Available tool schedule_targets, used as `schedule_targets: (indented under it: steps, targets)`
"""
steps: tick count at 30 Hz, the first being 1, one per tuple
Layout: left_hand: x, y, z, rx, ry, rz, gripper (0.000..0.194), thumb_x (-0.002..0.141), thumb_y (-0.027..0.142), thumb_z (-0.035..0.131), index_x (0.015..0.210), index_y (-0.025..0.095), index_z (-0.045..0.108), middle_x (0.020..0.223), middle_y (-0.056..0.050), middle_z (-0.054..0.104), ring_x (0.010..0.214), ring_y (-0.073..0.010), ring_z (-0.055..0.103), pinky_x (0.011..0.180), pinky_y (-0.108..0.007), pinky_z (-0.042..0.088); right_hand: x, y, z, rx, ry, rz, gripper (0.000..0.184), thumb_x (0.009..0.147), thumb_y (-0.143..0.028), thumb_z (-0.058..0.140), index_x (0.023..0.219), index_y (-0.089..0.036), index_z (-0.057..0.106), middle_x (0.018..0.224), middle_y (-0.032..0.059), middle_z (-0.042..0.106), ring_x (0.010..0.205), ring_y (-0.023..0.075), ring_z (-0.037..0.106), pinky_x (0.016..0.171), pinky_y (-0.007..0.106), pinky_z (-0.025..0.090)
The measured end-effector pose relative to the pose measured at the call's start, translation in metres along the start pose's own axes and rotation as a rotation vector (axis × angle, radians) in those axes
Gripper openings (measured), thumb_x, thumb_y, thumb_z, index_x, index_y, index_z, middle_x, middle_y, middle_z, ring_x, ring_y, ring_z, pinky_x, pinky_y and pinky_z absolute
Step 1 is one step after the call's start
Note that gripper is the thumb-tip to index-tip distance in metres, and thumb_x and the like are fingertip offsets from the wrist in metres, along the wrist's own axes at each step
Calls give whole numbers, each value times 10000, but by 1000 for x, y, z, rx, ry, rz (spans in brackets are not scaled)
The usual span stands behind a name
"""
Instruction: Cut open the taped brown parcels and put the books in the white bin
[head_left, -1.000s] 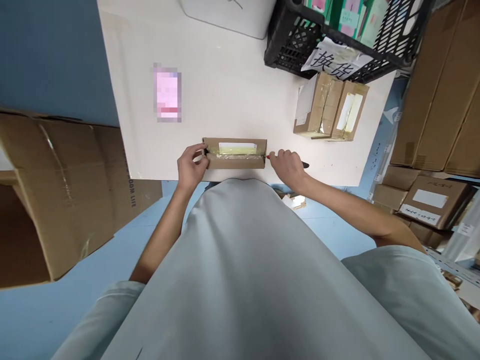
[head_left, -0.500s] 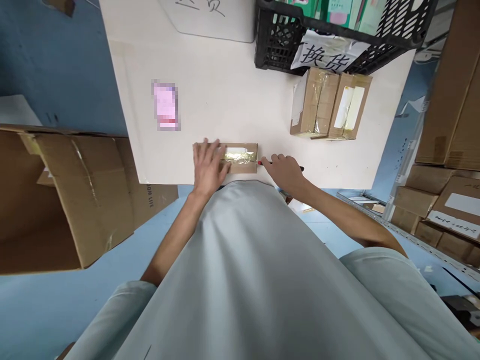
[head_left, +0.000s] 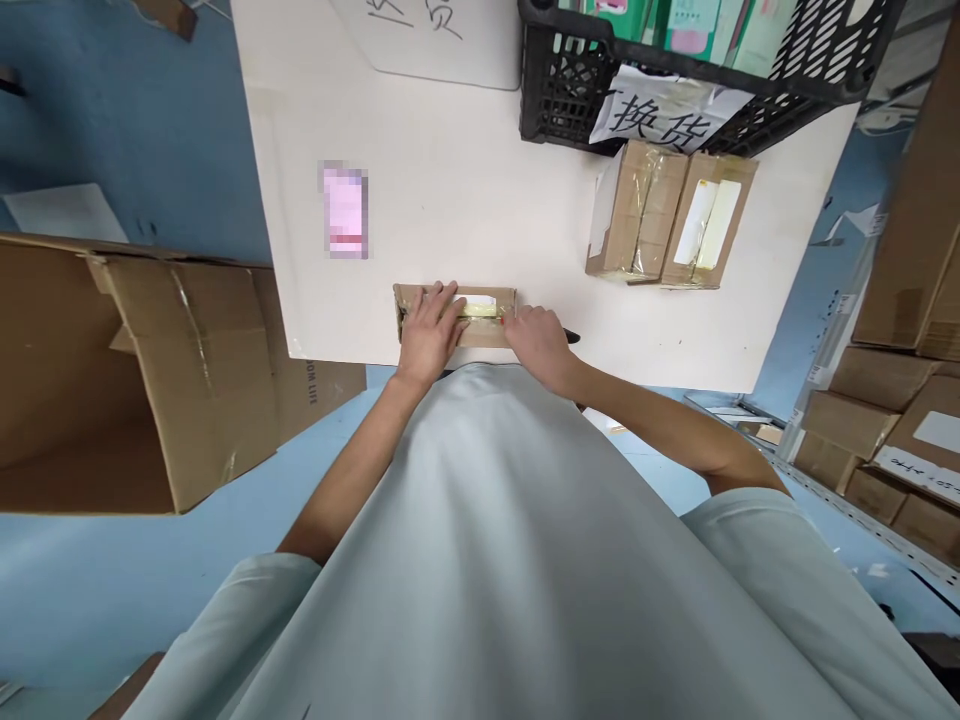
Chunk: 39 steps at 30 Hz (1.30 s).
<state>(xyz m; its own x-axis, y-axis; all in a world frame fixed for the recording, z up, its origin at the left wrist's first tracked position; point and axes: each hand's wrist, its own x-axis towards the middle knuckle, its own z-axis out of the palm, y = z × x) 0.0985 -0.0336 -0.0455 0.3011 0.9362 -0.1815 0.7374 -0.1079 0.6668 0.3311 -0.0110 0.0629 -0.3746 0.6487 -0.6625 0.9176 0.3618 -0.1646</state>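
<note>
A small taped cardboard box (head_left: 487,335) lies at the table's near edge, with a white label and clear tape along its top. My left hand (head_left: 427,335) rests over the box's left part, fingers spread on the top face. My right hand (head_left: 541,345) is closed around a slim box cutter (head_left: 573,337), whose black end sticks out to the right. A red bit of it shows by the fingertips at the tape near the box's right end; the blade is hidden.
Two taped cardboard boxes (head_left: 671,215) stand before a black plastic crate (head_left: 566,85) holding green packages. A blurred pink item (head_left: 346,212) lies on the white table (head_left: 465,210). A large open carton (head_left: 217,370) is at left, stacked boxes (head_left: 855,425) at right.
My right hand has moved left with the box cutter, from beside the box's right end onto its top. My left hand's fingers have drawn closer together. The view has shifted slightly.
</note>
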Motion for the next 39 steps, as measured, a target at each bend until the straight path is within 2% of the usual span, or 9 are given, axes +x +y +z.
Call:
schedule_targets:
  steps: [3, 7, 11, 17, 22, 26, 30, 34, 39]
  targets:
    - [-1, 3, 5, -1, -12, 4, 390, 1144, 527, 585, 1419, 271, 689, 1730, -150, 599, 1706, -369, 454, 1442, -716, 222, -5, 4, 0, -41, -10, 35, 461, 1053, -14, 370, 1293, -43, 763, 1200, 301, 791, 1101, 382, 755, 838, 446, 551]
    - [-5, 11, 14, 2, -37, 15, 388, 1152, 450, 578, 1474, 248, 659, 1748, -166, 577, 1712, -365, 444, 1434, -720, 249, -13, 13, 3, -63, 5, 57, 415, 1082, -108, 405, 1248, -79, 785, 1112, 288, 793, 1052, 393, 743, 819, 474, 563]
    - [-7, 16, 23, 14, -48, 21, 405, 1159, 412, 546, 1507, 225, 638, 1775, -187, 537, 1734, -365, 400, 1434, -705, 267, -26, 21, 3, -13, -24, 129, 330, 1080, -82, 480, 1209, -98, 783, 1144, 275, 779, 1088, 390, 739, 868, 463, 538]
    - [-14, 19, 23, 39, -44, 47, 454, 1165, 461, 538, 1547, 226, 609, 1792, -210, 503, 1754, -389, 352, 1423, -740, 242, -52, 33, 1, -17, -74, 152, 432, 1051, 43, 439, 1375, -73, 699, 1222, 256, 764, 1129, 329, 751, 834, 357, 485]
    - [-6, 41, 22, 171, -37, 112, 512, 1138, 503, 610, 1574, 235, 606, 1794, -206, 495, 1755, -420, 340, 1424, -760, 207, -72, 41, 13, 217, -50, 215, 436, 1162, -162, 431, 1576, -140, 569, 1197, 187, 799, 1006, 289, 773, 789, 324, 474]
    - [14, 62, 35, 186, -125, 251, 462, 1186, 324, 453, 1608, 194, 591, 1779, -182, 530, 1746, -353, 380, 1457, -689, 216, -72, 29, 37, 451, 34, 259, 449, 1186, -287, 409, 1568, -153, 603, 1200, 148, 845, 1048, 306, 790, 882, 340, 520]
    - [24, 62, 48, 167, -178, 282, 493, 1185, 272, 412, 1635, 161, 580, 1764, -193, 547, 1733, -347, 407, 1446, -673, 282, -60, 9, 55, 529, 105, 387, 554, 1185, -310, 399, 1705, -165, 523, 1327, 155, 846, 1166, 327, 799, 977, 364, 553]
    - [21, 52, 54, 165, -172, 289, 517, 1191, 294, 434, 1679, 170, 553, 1785, -200, 519, 1736, -357, 398, 1436, -688, 289, -52, 0, 54, 552, 98, 461, 564, 1182, -300, 408, 1715, -166, 530, 1313, 166, 852, 1191, 348, 803, 988, 379, 569]
    - [20, 46, 58, 157, -158, 310, 526, 1204, 318, 416, 1690, 169, 550, 1787, -196, 517, 1736, -356, 399, 1445, -689, 266, -49, -4, 45, 550, 106, 467, 543, 1177, -278, 420, 1694, -170, 541, 1311, 163, 850, 1176, 344, 801, 986, 380, 565]
